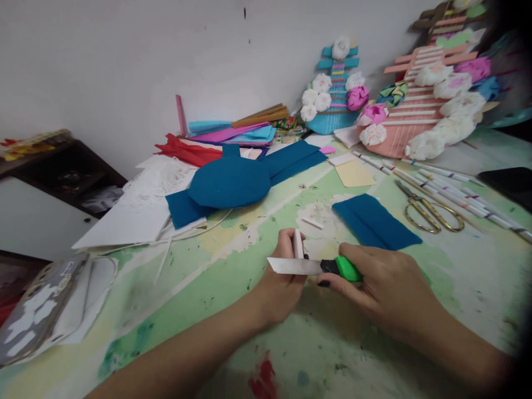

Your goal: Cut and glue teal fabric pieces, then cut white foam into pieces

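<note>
Your right hand (386,291) is closed on the green utility knife (332,267), blade far out, low over the painted table (187,293). Your left hand (280,280) pinches a small white strip (298,244) upright beside the blade. The strip seems light and bendable: hold it low.

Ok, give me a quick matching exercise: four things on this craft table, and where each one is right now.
Things:
1. utility knife
2. white strip
3. scissors
4. blue felt rectangle

Places:
A. pinched in the left hand
B. lying next to the paper sticks, far right
C. gripped in the right hand, blade pointing left
D. flat on the table just beyond the right hand

Pairs: 1-C, 2-A, 3-B, 4-D
</note>
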A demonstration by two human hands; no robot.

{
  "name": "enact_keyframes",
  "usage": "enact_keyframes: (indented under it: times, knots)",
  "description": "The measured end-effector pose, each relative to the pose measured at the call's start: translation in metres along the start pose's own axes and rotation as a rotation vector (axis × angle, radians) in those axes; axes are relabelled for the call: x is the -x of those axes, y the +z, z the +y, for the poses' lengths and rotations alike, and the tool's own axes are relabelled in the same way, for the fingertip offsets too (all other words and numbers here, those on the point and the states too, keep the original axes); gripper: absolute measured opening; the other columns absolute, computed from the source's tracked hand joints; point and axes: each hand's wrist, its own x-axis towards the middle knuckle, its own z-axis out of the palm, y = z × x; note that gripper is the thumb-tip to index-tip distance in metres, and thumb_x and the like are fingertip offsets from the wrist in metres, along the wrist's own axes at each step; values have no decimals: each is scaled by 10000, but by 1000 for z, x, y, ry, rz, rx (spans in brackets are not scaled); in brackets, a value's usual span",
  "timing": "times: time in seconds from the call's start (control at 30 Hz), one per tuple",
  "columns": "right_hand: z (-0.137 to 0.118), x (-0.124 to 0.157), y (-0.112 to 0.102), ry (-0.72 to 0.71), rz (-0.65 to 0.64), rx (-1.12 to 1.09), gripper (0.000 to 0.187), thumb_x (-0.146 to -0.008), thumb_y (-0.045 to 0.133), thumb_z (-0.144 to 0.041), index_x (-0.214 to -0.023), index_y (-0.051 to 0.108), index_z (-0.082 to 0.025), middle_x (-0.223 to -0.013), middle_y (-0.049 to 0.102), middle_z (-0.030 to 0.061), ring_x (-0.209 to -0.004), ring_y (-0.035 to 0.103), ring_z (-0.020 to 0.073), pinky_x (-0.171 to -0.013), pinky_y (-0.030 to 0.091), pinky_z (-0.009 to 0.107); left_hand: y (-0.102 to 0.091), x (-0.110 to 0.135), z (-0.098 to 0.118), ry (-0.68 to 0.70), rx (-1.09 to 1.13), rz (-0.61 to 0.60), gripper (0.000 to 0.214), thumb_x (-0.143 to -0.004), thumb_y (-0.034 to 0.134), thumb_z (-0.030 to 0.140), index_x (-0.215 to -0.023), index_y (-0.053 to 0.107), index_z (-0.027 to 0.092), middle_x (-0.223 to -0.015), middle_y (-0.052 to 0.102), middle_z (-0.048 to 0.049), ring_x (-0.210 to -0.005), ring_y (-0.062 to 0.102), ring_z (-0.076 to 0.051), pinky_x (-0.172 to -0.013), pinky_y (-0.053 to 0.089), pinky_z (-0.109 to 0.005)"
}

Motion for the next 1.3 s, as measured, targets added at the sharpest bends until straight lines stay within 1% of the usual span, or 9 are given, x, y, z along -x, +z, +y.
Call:
enact_keyframes:
  times: [0.17,0.3,0.37,0.47,0.63,0.8,1.0,1.13,1.3]
  knots:
    - [-2,1,-1,-5,-2,2,527,-933,323,-616,-651,479,-199,-498,474,-17,-425,427,118,-465,189,278,1,1,-3,8,-47,42,186,-941,443,328,-975,290,228,-874,431,3,-730,419,-134,-624,340,-270]
    - [-3,1,-1,-9,7,27,542,-928,314,-632,-655,486,-197,-498,465,-15,-432,433,118,-472,201,284,3,1,-3,-24,-148,107,238,-930,458,362,-1053,306,225,-840,439,6,-703,427,-143,-603,327,-276]
    - [-3,0,-2,-12,10,30,563,-923,301,-652,-650,485,-196,-495,462,-16,-430,432,115,-471,204,285,3,1,-1,-45,-199,106,186,-937,430,331,-1044,324,221,-849,448,-5,-716,435,-151,-607,328,-283]
    - [-3,-1,-3,-36,24,35,574,-918,308,-662,-638,484,-193,-490,464,-16,-419,428,112,-465,197,284,2,1,0,-66,-255,80,152,-907,456,280,-968,330,219,-858,450,-15,-747,438,-165,-609,325,-289]
    - [-4,-1,-4,-44,35,28,586,-919,300,-663,-627,490,-192,-480,477,-14,-405,433,113,-453,191,282,1,4,1,-64,-280,78,145,-911,446,290,-953,324,223,-864,450,-15,-731,424,-162,-597,318,-290]
    - [-5,-1,-7,-39,11,20,586,-925,286,-658,-631,494,-196,-484,490,-4,-405,443,121,-454,196,293,1,6,4,-67,-246,69,181,-898,479,282,-944,315,219,-875,463,-22,-735,425,-162,-603,320,-298]
    - [0,1,-4,-13,-22,45,538,-923,321,-637,-641,478,-207,-495,493,6,-417,458,137,-460,187,298,1,7,5,-50,-136,91,132,-933,436,291,-941,325,219,-898,481,-32,-756,438,-164,-605,320,-295]
    - [3,1,-3,-17,-18,46,532,-903,355,-657,-639,469,-208,-488,484,-5,-410,451,135,-464,179,290,1,6,4,-44,-76,85,152,-944,434,334,-945,333,220,-897,495,-32,-745,440,-159,-607,323,-288]
    - [3,1,-3,7,-41,-2,543,-914,330,-651,-633,470,-208,-490,490,-9,-415,457,136,-463,180,277,3,6,4,-43,-73,122,134,-951,426,330,-940,345,223,-887,484,-20,-731,431,-153,-622,337,-289]
